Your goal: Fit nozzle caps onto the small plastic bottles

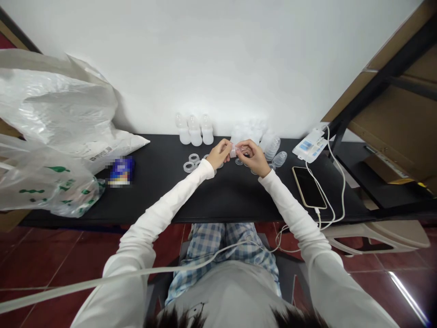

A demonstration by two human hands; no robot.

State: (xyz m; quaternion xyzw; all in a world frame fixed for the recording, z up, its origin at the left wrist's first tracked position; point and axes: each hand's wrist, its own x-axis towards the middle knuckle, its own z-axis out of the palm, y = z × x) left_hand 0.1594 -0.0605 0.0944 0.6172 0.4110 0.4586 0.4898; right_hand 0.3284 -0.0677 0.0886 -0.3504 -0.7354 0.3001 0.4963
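Both hands meet above the black table point(225, 196), holding a small clear plastic bottle part point(238, 151) between them. My left hand point(219, 154) pinches its left end, fingers curled. My right hand point(253, 157) grips its right end, fingers closed around it. Clear plastic rings point(190, 162) lie on the table just left of my left hand. Three assembled white bottles point(195, 130) stand in a row by the wall behind the hands. A heap of clear bottle parts point(264, 139) lies behind and right of my right hand.
Big white plastic bags point(54, 136) fill the table's left end, with a blue packet point(121, 171) beside them. A phone point(308, 187) lies at the right, cabled to a white power bank point(310, 145). A black shelf with cardboard point(392, 114) stands on the right.
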